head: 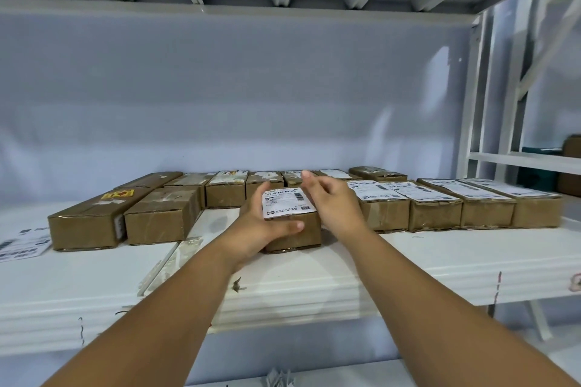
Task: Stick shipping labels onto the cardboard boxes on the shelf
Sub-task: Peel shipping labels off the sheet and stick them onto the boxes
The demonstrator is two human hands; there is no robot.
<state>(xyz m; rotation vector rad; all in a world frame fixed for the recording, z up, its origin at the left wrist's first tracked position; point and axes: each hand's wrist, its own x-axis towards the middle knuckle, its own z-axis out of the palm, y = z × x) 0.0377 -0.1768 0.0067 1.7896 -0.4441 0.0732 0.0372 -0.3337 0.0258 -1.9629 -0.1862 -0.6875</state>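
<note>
A long brown cardboard box (pixel 295 234) lies end-on at the middle of the white shelf (pixel 408 264), with a white shipping label (pixel 287 203) on its top. My left hand (pixel 261 226) grips the box's left side, thumb across its front face just below the label. My right hand (pixel 330 201) hovers at the box's right side, fingers apart, holding nothing. To the right, several boxes (pixel 437 209) carry white labels. To the left, two boxes (pixel 160 218) show bare tops, one with a yellow sticker (pixel 121 194).
A second row of boxes (pixel 226 187) stands behind along the pale back wall. Loose label sheets (pixel 22 243) lie at the shelf's left end. A white strip (pixel 169 258) lies on the shelf left of my left arm. White shelf uprights (pixel 474 122) stand at right.
</note>
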